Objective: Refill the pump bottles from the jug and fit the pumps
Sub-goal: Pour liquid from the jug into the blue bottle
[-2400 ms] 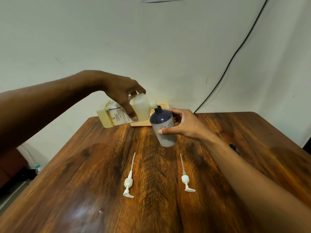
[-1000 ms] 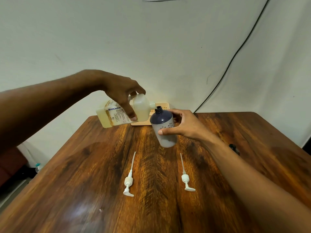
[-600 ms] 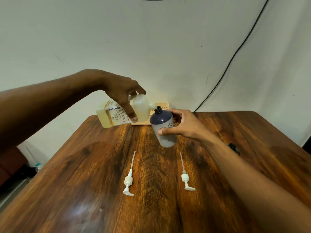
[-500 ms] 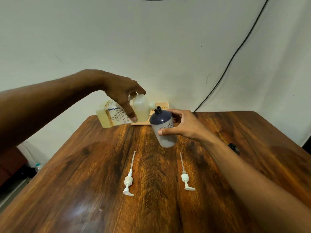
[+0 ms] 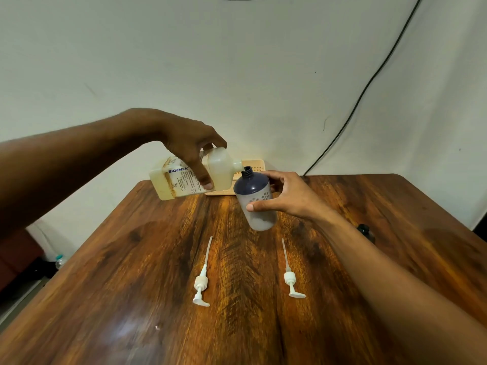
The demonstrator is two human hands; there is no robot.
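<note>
My left hand (image 5: 193, 144) grips a pale yellowish jug (image 5: 221, 171) with a blue-lettered label, tipped on its side above the table's far end. The jug's spout sits at the open neck of a pump bottle (image 5: 254, 200) with a dark blue top and white body. My right hand (image 5: 286, 196) holds that bottle, tilted, just above the wooden table (image 5: 131, 272). Two white pumps lie on the table nearer me, the left pump (image 5: 201, 284) and the right pump (image 5: 290, 279), dip tubes pointing away.
A cream perforated basket (image 5: 254, 164) stands against the wall behind the jug. A small dark object (image 5: 365, 230) peeks out behind my right forearm. A black cable (image 5: 369, 83) runs down the wall to the table's back edge. The floor drops away on the left.
Almost nothing: the jug and bottle stay in the same pouring pose, with the jug's spout held at the bottle neck throughout.
</note>
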